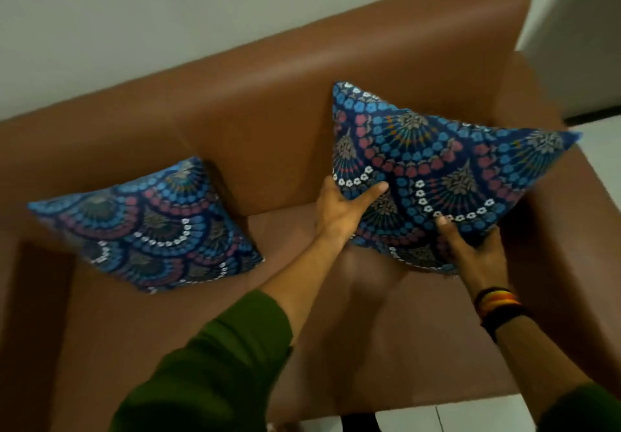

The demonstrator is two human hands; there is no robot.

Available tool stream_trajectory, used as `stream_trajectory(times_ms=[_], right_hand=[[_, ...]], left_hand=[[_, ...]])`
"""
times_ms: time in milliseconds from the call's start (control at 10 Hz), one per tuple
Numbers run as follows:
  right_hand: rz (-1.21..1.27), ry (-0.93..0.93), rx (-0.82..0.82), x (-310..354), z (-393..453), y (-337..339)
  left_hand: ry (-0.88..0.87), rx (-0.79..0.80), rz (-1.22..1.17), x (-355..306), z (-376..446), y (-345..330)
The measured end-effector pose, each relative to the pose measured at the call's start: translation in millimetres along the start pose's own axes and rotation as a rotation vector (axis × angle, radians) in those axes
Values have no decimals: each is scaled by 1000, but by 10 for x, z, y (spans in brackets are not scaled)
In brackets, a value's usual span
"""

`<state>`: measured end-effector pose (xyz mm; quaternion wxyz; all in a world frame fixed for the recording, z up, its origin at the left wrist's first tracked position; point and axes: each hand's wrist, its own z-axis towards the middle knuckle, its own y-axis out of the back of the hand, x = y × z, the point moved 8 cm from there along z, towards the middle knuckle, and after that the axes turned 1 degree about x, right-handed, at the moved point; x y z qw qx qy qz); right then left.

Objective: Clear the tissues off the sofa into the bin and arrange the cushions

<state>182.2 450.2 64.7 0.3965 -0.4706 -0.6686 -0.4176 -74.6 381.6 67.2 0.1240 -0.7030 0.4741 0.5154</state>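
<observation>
Two blue patterned cushions lie on a brown leather sofa [268,122]. The left cushion [148,226] leans against the backrest near the left armrest. The right cushion [437,169] is tilted up against the backrest by the right armrest. My left hand [339,209] grips its left edge, thumb on the front face. My right hand [470,246] holds its lower edge from below, fingers on the front. No tissues or bin are in view.
The seat [336,314] between and in front of the cushions is bare brown leather. A pale wall [134,28] stands behind the sofa. White floor tiles [437,418] show at the bottom and right. A striped wristband [497,304] sits on my right wrist.
</observation>
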Motion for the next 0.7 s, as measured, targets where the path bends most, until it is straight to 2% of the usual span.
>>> stream_trajectory(times_ms=[200, 300, 500, 600, 700], right_hand=[[-32, 47, 265, 32, 47, -1221], [-59, 88, 350, -46, 36, -1706], [-130, 141, 333, -214, 80, -1950], [-187, 125, 350, -194, -40, -1869], [-350, 200, 357, -148, -590, -1701]], left_hand=[[142, -267, -62, 659, -197, 1150], [207, -324, -77, 988, -210, 1492], [219, -310, -39, 1131, -183, 1627], [27, -409, 89, 922, -363, 1716], [-177, -466, 346, 610, -633, 1923]])
